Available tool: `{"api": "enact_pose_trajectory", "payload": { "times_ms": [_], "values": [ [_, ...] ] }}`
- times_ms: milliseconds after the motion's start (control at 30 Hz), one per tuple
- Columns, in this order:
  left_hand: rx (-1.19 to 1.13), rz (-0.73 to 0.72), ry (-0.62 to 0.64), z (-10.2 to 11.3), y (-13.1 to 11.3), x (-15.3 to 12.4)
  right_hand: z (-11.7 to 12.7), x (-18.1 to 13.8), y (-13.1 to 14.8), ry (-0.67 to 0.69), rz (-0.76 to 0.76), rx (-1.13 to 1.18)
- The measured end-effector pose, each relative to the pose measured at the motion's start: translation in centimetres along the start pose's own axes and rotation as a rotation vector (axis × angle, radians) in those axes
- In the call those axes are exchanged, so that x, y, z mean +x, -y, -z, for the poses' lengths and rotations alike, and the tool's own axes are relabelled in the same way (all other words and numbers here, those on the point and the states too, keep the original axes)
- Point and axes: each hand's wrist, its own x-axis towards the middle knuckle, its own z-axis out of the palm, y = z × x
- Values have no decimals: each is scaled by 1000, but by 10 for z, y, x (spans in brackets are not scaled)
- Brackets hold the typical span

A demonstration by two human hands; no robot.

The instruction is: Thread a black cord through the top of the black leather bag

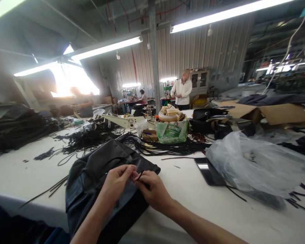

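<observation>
A black leather-look bag [91,179] lies on the white table, partly hanging over its front edge. Above it my two hands meet, fingertips nearly touching. My right hand [152,189] is closed in a pinch on a thin black cord [140,175], of which only a short end shows. My left hand [119,179] is closed too, thumb against fingers, close to that cord. Whatever sits between the left fingertips is too small to make out. A dark strap [115,159] runs across the bag behind the left hand.
Black cords [157,148] lie in a long bundle behind the bag. A green-and-white box [172,131] holds tape rolls. To the right are a dark phone-like slab [210,172] and a clear plastic bag [254,166]. A person in white [182,91] stands farther back.
</observation>
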Motion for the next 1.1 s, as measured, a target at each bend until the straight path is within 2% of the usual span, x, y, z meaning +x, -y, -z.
{"api": "enact_pose_trajectory", "payload": {
  "times_ms": [100, 200, 300, 467, 600, 700, 767, 867, 1000, 1100],
  "values": [
    [345, 123, -156, 31, 25, 4, 8, 0, 6, -16, -198, 130],
    [587, 226, -157, 53, 48, 4, 15, 2, 8, 0, -283, 205],
    [774, 281, -68, 49, 58, 4, 16, 2, 8, 14, -281, 220],
    [921, 333, -65, 23, 57, 25, 13, -4, 3, 36, -280, 182],
    [826, 356, -71, 24, 62, 43, 11, -6, -4, 38, -276, 179],
    [746, 284, -114, 22, 64, 40, 12, -5, -2, 31, -269, 179],
    [676, 191, -144, 18, 59, 31, 13, -5, 2, 25, -270, 198],
    [541, 40, -153, 10, 39, 10, 16, -2, 11, 37, -228, 290],
    [100, -108, -192, 4, 8, -21, 22, 1, 22, 81, -221, 455],
    [-125, -129, -214, -7, 1, -37, 24, -1, 28, 83, -205, 488]
  ]
}}
